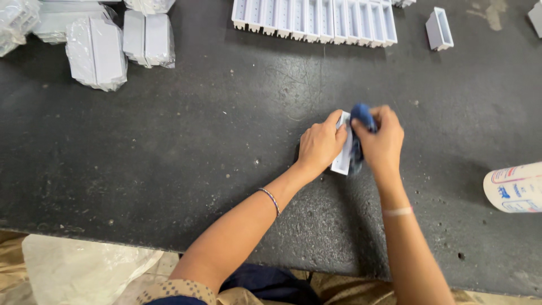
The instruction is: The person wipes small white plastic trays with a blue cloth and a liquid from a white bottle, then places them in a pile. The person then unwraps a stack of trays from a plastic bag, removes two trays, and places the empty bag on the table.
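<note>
currently the left hand (320,144) pinches a white plastic piece (342,148) mid-table (169,158) while the right hand's (383,141) fingers clamp a blue cloth (361,116), wiping; next needs turning it.

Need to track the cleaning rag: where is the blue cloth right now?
In the head view, the blue cloth is right of centre on the dark table, bunched in the right hand and pressed against the small white plastic box that the left hand holds.

My right hand (384,141) presses a blue cloth (360,121) on a white box (342,155); my left hand (320,144) steadies it. The table (169,147) is speckled black.
</note>
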